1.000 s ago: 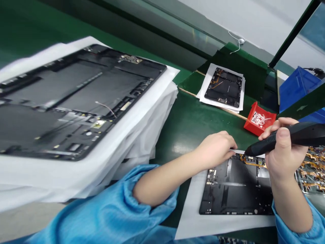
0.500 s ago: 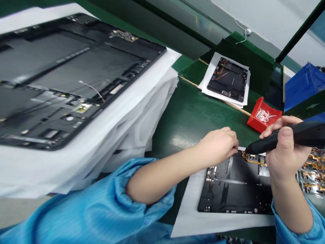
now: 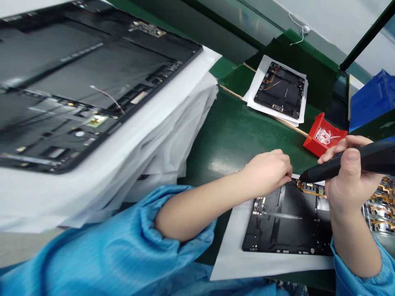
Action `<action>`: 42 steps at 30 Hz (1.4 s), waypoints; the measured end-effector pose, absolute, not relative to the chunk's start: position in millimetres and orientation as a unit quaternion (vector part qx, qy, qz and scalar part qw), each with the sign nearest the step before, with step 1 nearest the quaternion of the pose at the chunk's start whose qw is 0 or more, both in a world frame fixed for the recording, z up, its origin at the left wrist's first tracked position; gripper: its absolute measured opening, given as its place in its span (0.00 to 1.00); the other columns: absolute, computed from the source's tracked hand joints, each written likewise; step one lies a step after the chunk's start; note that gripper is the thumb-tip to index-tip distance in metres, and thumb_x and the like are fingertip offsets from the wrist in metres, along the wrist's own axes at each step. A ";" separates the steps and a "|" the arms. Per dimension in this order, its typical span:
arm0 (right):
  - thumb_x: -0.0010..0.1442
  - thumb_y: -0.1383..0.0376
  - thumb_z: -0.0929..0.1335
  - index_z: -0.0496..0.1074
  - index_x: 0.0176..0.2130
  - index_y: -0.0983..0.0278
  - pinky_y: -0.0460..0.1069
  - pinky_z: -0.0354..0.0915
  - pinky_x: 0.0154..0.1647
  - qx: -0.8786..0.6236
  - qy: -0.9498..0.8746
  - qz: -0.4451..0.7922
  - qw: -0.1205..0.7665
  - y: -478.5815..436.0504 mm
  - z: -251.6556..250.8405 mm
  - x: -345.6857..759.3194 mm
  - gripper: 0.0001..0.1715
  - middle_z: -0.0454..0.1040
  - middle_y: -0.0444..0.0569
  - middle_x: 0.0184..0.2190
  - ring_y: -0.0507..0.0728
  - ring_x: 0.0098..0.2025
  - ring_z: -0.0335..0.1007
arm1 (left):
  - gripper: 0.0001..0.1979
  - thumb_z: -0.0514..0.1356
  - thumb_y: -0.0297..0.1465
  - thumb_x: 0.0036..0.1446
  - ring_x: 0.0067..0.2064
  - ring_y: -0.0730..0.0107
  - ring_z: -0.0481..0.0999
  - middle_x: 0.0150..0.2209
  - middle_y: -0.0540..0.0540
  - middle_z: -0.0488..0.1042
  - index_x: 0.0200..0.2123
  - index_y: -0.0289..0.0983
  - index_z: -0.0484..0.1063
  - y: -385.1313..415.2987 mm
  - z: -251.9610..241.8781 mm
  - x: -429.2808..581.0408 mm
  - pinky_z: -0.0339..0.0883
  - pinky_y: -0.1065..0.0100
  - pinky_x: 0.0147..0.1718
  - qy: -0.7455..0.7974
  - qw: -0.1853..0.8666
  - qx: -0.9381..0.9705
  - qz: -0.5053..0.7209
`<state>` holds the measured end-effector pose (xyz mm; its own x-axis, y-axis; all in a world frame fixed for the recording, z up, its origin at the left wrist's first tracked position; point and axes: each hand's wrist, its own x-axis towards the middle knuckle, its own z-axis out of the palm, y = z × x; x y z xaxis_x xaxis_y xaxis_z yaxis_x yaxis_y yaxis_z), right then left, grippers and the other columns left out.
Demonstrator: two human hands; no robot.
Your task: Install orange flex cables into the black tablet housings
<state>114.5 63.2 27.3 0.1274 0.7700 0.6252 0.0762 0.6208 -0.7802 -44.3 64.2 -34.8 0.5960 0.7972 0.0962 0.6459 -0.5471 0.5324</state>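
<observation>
A black device housing (image 3: 290,226) lies on a white sheet (image 3: 230,255) at the lower right. My left hand (image 3: 271,170) is closed at its top edge, fingertips pressed together; whatever they grip is too small to make out. My right hand (image 3: 350,181) is wrapped round a black power screwdriver (image 3: 333,166), held tilted. The tool's tip touches or hovers just over the housing's top edge, beside my left fingertips, near an orange flex cable (image 3: 308,192).
A large black housing (image 3: 77,82) rests on stacked white sheets at the left. Another housing (image 3: 280,90) lies at the back. A red bin (image 3: 314,142) holds white strips. A blue bin (image 3: 372,100) and a tray of orange cables (image 3: 381,207) stand right.
The whole view has shifted slightly, with the large housing and the benchtop items sitting a little higher. Both hands keep nearly the same places over the housing, with the same holds.
</observation>
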 end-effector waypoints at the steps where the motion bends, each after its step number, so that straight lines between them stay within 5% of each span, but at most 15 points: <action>1: 0.60 0.59 0.74 0.74 0.41 0.63 0.49 0.67 0.24 -0.349 -0.607 0.260 0.665 63.1 27.1 114.5 0.12 0.69 0.39 0.26 0.51 0.22 0.71 | 0.04 0.64 0.30 0.62 0.46 0.61 0.75 0.39 0.47 0.79 0.37 0.40 0.81 64.3 -34.7 -44.2 0.69 0.66 0.41 0.417 0.229 0.864 0.165; 42: 0.56 0.61 0.75 0.72 0.39 0.61 0.53 0.72 0.27 -0.376 -0.641 0.175 0.646 48.5 34.2 114.8 0.12 0.72 0.41 0.31 0.53 0.25 0.72 | 0.04 0.65 0.30 0.61 0.45 0.62 0.75 0.38 0.48 0.80 0.36 0.40 0.81 64.6 -39.7 -45.7 0.68 0.67 0.40 0.412 0.225 0.863 0.187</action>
<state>114.8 48.5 34.2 0.1166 0.7081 0.6965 0.2555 0.6563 -0.7100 -45.7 64.6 -39.7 0.5911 0.7948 0.1378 0.6263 -0.5598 0.5426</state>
